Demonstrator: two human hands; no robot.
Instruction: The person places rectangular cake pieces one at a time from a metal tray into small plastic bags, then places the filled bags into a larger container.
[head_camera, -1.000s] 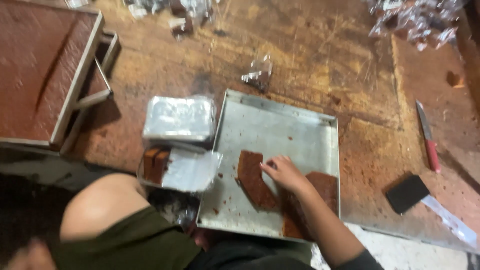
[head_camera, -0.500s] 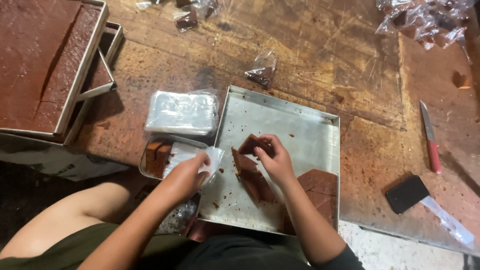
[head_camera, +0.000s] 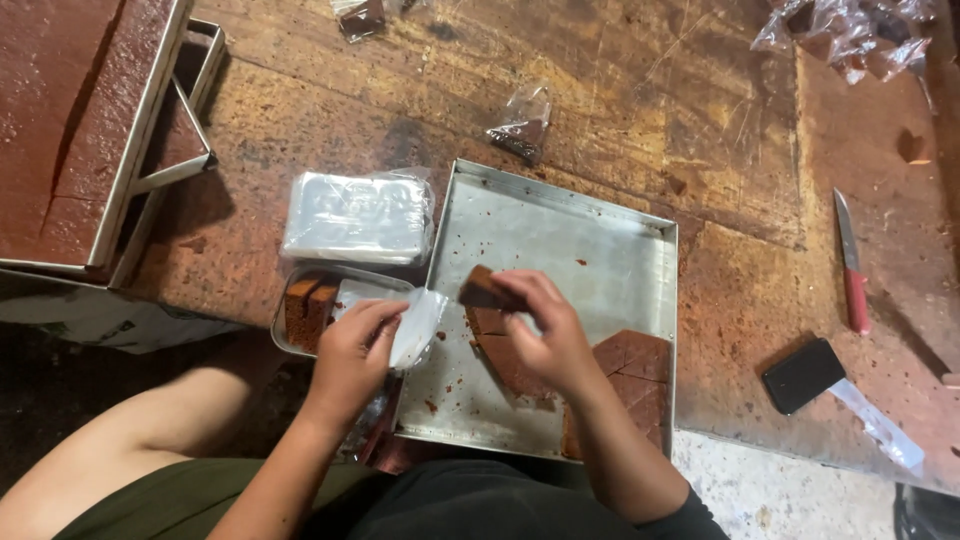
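Observation:
My right hand (head_camera: 545, 335) holds a brown cake slice (head_camera: 484, 290) lifted above a square metal tray (head_camera: 580, 245). More cut brown cake pieces (head_camera: 630, 375) lie flat in the tray's near part. My left hand (head_camera: 355, 350) grips a small clear plastic bag (head_camera: 418, 322) just left of the tray, its mouth toward the slice. Under that hand sits a small metal dish (head_camera: 300, 310) with upright cake slices.
A stack of clear bags (head_camera: 358, 215) lies beside the tray. Large baking trays of brown cake (head_camera: 70, 130) stand at the left. A red-handled knife (head_camera: 852, 265) and a black scraper (head_camera: 805, 375) rest at the right. Bagged pieces (head_camera: 520, 130) lie further back.
My right hand picked a cake slice off the tray and raised it. My left hand came in, took a clear bag and brought it up beside the slice.

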